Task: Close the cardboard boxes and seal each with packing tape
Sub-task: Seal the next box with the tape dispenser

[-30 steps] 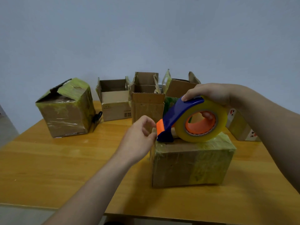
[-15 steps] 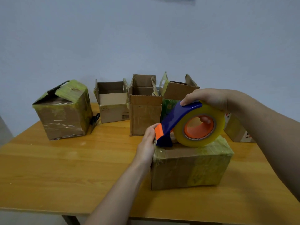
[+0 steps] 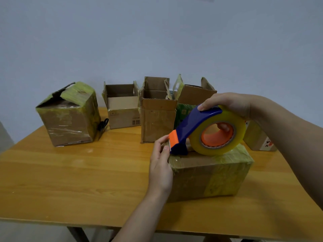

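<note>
Right hand point(image 3: 227, 103) grips tape dispenser point(image 3: 195, 126), steadied on closed box point(image 3: 209, 177). Left hand point(image 3: 160, 166) fingers point(image 3: 165, 151) pinch its orange cutter point(image 3: 173, 139), likely freeing tape.

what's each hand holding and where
Right hand holds the tape dispenser, grip over the roll's top, fingers through the core. Left hand is at its orange cutter; hold cannot be told.

Soft, slightly dim indoor light tints the wall point(image 3: 157, 41) bluish-grey, darker toward the corners. Pale sheen lies on the table point(image 3: 70, 180) at 9 o'clock, shadows are faint, and wide-angle bending shows toward 3 o'clock.
</note>
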